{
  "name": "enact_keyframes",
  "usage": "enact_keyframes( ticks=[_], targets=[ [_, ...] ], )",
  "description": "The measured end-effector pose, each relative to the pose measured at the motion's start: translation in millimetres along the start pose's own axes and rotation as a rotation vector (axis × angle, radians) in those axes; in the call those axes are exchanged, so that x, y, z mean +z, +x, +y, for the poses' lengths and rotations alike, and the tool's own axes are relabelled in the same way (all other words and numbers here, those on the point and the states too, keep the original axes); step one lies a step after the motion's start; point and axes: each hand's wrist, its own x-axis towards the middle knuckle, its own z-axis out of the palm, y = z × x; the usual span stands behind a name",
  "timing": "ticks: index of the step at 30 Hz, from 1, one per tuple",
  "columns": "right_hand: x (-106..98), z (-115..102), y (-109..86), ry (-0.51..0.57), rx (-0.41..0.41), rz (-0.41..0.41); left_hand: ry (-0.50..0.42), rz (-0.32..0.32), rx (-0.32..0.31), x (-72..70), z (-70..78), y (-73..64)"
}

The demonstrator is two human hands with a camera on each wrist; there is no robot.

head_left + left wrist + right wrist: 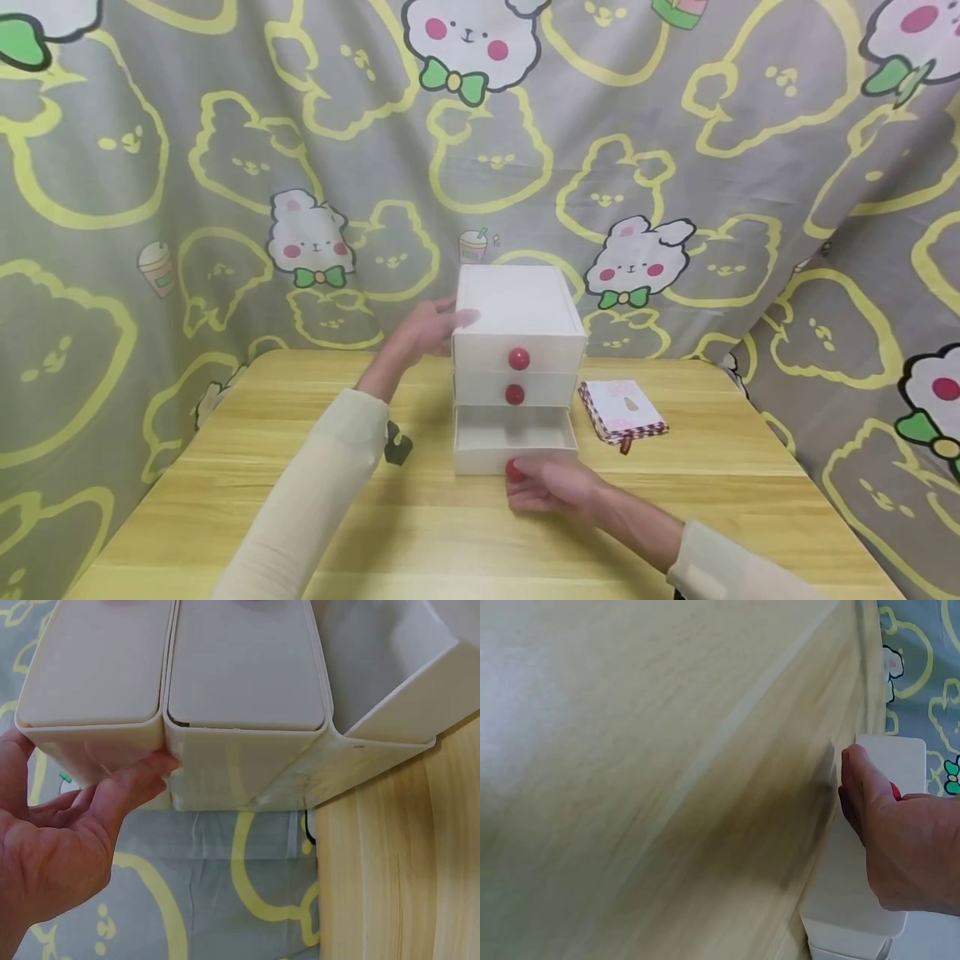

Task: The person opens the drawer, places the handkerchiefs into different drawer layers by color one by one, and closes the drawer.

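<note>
A white three-drawer desktop organizer stands on the table, with a round red knob on each drawer front. Its bottom drawer is pulled out and looks bare inside. My right hand pinches that drawer's red knob; in the right wrist view the fingers mostly cover the knob. At the upper left corner of the organizer, my left hand rests with its thumb on top and its fingers along the side. The upper two drawers are closed.
Right of the organizer lies a small pink-and-white notebook-like item with checked edges and a dark red tab. A small black object sits by my left sleeve. A patterned grey curtain surrounds the wooden table.
</note>
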Motion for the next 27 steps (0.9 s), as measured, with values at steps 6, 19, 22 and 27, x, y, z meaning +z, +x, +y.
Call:
enact_keyframes(
  ticks=[6, 19, 22, 27],
  targets=[
    [5, 4, -5.6, 0.000, -0.007, -0.018, 0.008, 0.000, 0.008, 0.9, 0.3, -0.2],
    [17, 14, -23.2, -0.007, 0.006, -0.009, -0.006, -0.001, -0.002, 0.4, 2.8, -3.0],
    [19, 16, -26.9, -0.003, 0.012, -0.010, -0.002, -0.001, -0.002, 0.5, 2.7, -3.1],
    [21, 19, -33.6, -0.013, 0.021, -0.007, 0.010, -0.003, 0.001, 0.5, 1.4, -2.1]
  ],
)
